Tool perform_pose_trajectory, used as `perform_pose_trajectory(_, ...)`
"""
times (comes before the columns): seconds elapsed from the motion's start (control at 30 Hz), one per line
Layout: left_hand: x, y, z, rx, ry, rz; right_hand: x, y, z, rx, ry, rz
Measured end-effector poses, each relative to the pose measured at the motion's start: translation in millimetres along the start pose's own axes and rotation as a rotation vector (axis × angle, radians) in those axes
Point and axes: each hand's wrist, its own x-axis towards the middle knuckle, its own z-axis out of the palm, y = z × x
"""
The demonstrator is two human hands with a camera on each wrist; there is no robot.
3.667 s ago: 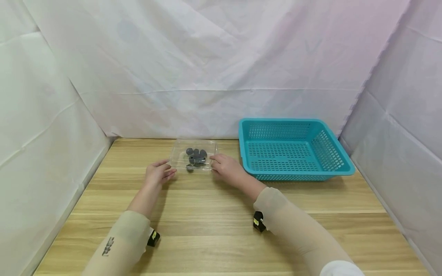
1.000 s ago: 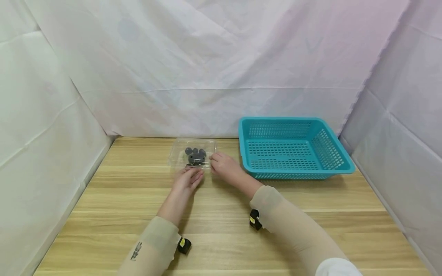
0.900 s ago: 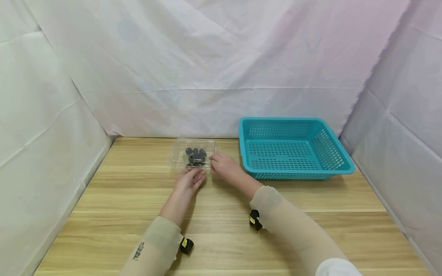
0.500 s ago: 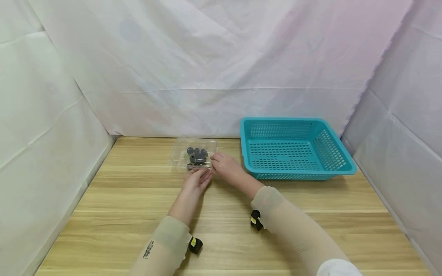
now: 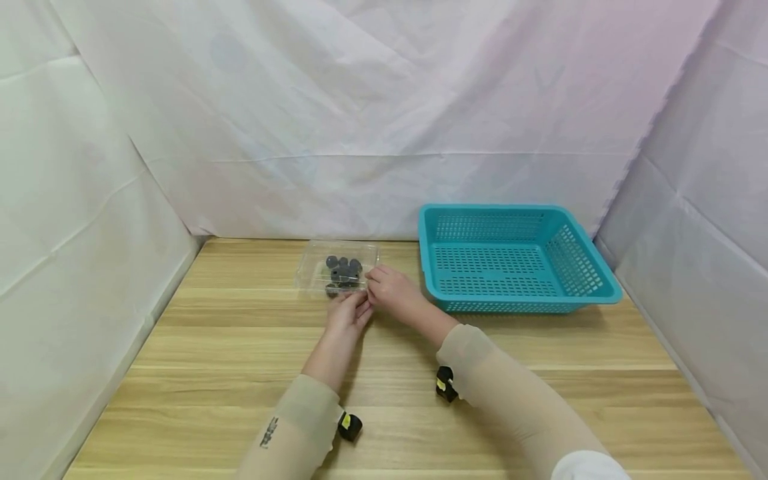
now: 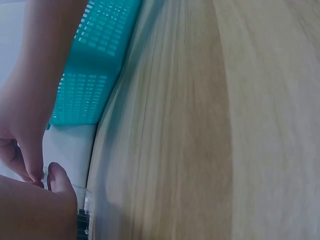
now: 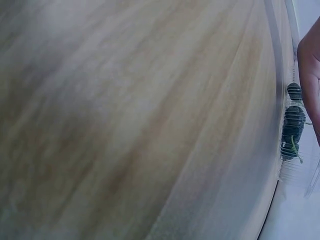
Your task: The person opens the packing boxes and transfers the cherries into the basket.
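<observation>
By the back edge of the pale wooden table [image 5: 198, 373], the bare left hand [image 5: 348, 313] and the bare right hand [image 5: 391, 291] hid the front right corner of the see-through plastic box [image 5: 313, 272]. The dark round balls [image 5: 344, 272] inside were too small to count. Black writing [image 5: 269, 433] on the tan left sleeve [image 5: 303, 423] was too tiny to read. The left wrist view cut off the blue-green plastic basket [image 6: 80, 92].

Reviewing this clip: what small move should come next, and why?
Probably easing up the top edge, at the near right corner, of the clear rectangular plastic box. The left hand and right hand meet there, while the dark round fruits lie inside. The hands hide whether that corner is latched.
</observation>
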Motion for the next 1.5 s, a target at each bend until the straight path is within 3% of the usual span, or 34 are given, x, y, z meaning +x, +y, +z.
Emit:
perform_pose_trajectory(0.27, 0.9, -3.8, 7.5, 0.004, 0.073, 0.037, 2.5, -1.4, -4.2, -0.125, -0.063, -0.060)
perform_pose_trajectory(0.67, 2.0, -7.1, 11.9, -0.033, 0.084, 0.054, 5.6, -5.2, -8.9, -0.208, -0.174, -0.094)
perform_pose_trajectory(1.07, 0.9, -8.9, 18.2, -0.102, 0.080, 0.083, 7.1, -7.2, -8.8, -0.198, -0.121, -0.120)
perform_pose_trajectory(1.33, -3.0, -10.2, 20.1, -0.084, 0.103, 0.061, 5.6, -7.0, -7.4, -0.151, -0.145, -0.163)
perform_pose_trajectory(1.5, -5.0, -10.9, 21.4, -0.078, 0.101, 0.069, 6.1, -6.0, -8.2, -0.200, -0.165, -0.205)
